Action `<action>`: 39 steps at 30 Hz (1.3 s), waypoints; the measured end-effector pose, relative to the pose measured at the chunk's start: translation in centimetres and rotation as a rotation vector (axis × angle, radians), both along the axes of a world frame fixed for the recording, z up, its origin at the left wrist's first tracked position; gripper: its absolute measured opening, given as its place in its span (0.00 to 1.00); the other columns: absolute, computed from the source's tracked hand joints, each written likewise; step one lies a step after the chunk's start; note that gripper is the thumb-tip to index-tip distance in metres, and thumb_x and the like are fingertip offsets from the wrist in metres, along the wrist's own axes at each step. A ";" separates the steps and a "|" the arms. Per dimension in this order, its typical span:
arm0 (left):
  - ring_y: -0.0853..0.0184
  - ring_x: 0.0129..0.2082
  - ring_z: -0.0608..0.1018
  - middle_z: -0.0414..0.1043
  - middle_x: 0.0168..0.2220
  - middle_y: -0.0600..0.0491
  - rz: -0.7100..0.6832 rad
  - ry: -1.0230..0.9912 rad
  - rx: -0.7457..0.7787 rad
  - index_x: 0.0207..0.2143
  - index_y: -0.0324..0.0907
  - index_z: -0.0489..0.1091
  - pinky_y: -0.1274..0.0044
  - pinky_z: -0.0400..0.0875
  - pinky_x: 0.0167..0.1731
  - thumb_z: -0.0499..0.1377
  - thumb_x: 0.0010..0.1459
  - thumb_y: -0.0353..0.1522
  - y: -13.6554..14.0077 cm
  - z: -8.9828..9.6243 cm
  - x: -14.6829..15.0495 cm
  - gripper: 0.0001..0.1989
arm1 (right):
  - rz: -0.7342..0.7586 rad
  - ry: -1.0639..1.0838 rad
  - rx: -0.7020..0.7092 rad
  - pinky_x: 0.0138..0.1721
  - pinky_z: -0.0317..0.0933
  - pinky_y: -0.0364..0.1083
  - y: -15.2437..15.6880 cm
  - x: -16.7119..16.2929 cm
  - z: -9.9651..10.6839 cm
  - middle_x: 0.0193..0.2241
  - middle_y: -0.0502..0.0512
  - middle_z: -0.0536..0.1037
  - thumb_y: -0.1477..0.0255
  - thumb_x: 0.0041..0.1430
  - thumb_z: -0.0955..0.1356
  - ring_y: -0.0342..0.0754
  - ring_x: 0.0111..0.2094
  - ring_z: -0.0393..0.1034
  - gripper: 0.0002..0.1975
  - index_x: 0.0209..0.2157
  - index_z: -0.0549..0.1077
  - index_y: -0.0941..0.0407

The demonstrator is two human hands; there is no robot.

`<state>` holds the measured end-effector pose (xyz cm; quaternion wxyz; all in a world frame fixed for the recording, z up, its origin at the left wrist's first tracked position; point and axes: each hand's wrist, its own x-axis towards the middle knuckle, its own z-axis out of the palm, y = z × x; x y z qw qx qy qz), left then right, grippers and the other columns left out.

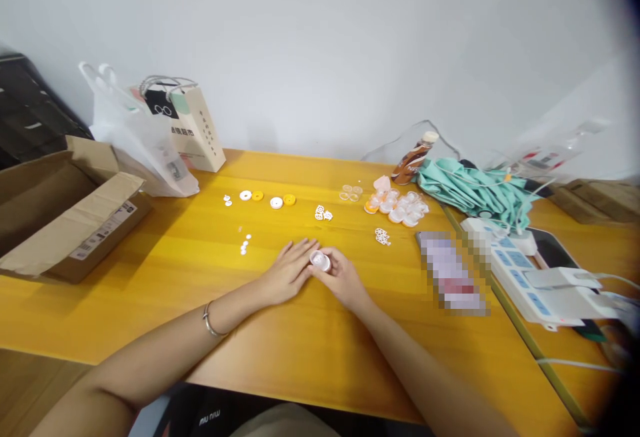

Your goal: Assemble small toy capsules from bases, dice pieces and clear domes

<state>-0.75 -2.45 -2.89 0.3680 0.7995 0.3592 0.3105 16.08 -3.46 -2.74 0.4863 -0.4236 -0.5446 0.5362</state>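
Note:
My left hand (pixel 290 273) lies flat on the wooden table with its fingers stretched out, its thumb side close to my other hand. Between the thumb and fingers of my right hand (pixel 343 279) is a small round white plastic piece with a clear rim (pixel 320 261); its exact kind is not plain. Beyond my hands lie white openwork pieces (pixel 323 213), with more openwork pieces (pixel 383 236) to the right. Clear rings (pixel 351 192) and a cluster of round clear-and-white plastic pieces (pixel 400 207) sit farther back. White discs (pixel 276 203) and yellow discs (pixel 289 200) are at the left.
An open cardboard box (pixel 100 223), a plastic bag (pixel 135 137) and a paper bag (pixel 205 133) stand left. At the right are a bottle (pixel 413 162), green cloth (pixel 475 187), a blurred-out phone-like object (pixel 450 273) and a power strip (pixel 520 277) with cables.

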 end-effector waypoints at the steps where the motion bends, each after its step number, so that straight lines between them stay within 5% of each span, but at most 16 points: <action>1: 0.59 0.62 0.49 0.51 0.61 0.47 0.011 0.053 0.023 0.59 0.46 0.53 0.61 0.32 0.59 0.52 0.58 0.39 -0.1 -0.1 0.0 0.26 | -0.066 -0.082 0.049 0.38 0.61 0.45 0.2 0.3 -0.1 0.31 0.50 0.73 0.70 0.42 0.73 0.45 0.33 0.66 0.11 0.32 0.73 0.52; 4: 0.57 0.63 0.44 0.47 0.62 0.45 0.017 0.187 0.117 0.59 0.44 0.52 0.58 0.26 0.57 0.51 0.59 0.41 -0.2 -0.3 -0.1 0.27 | -0.260 -0.227 0.174 0.39 0.59 0.46 1.3 1.7 0.1 0.31 0.51 0.72 0.68 0.43 0.73 0.46 0.33 0.65 0.11 0.32 0.75 0.52; 9: 0.57 0.63 0.45 0.45 0.62 0.45 0.013 0.465 0.289 0.61 0.43 0.46 0.58 0.33 0.58 0.43 0.61 0.43 -0.3 -0.5 -0.2 0.28 | -0.542 -0.189 0.198 0.40 0.61 0.49 4.8 6.4 0.8 0.33 0.52 0.73 0.62 0.46 0.69 0.46 0.34 0.67 0.18 0.39 0.68 0.54; 15: 0.57 0.63 0.47 0.44 0.63 0.48 0.029 0.667 0.397 0.62 0.43 0.43 0.58 0.38 0.58 0.38 0.62 0.45 -0.3 -0.5 -0.2 0.29 | -0.807 -0.687 0.271 0.40 0.59 0.51 9.1 11.9 0.5 0.35 0.57 0.70 0.62 0.43 0.69 0.49 0.35 0.65 0.20 0.36 0.66 0.58; 23: 0.57 0.62 0.48 0.45 0.63 0.47 0.039 0.671 0.443 0.61 0.42 0.43 0.58 0.40 0.58 0.37 0.62 0.45 -0.2 -0.8 -0.3 0.29 | -0.751 -0.868 0.163 0.32 0.58 0.47 10.8 12.9 -0.1 0.24 0.50 0.68 0.64 0.44 0.66 0.47 0.27 0.63 0.16 0.34 0.67 0.59; 30: 0.56 0.62 0.48 0.45 0.63 0.47 0.036 0.665 0.437 0.61 0.42 0.43 0.57 0.41 0.58 0.37 0.62 0.45 -0.2 -0.7 -0.2 0.29 | -0.790 -0.903 0.228 0.29 0.60 0.47 8.6 11.0 0.5 0.28 0.53 0.69 0.60 0.47 0.65 0.49 0.27 0.64 0.23 0.42 0.63 0.59; 36: 0.56 0.62 0.49 0.46 0.62 0.46 0.044 0.647 0.450 0.61 0.42 0.44 0.58 0.41 0.58 0.39 0.62 0.45 -0.2 -0.6 -0.2 0.29 | -0.284 -1.052 0.630 0.46 0.60 0.54 2.1 4.3 -1.8 0.44 0.65 0.72 0.66 0.58 0.60 0.54 0.47 0.65 0.16 0.45 0.65 0.59; 39: 0.56 0.62 0.49 0.46 0.62 0.46 0.049 0.635 0.444 0.61 0.41 0.44 0.58 0.42 0.58 0.39 0.62 0.44 -0.3 -0.5 -0.2 0.29 | -0.130 -1.228 0.675 0.53 0.54 0.58 0.0 2.6 -2.5 0.54 0.65 0.64 0.67 0.59 0.59 0.58 0.56 0.56 0.19 0.51 0.63 0.58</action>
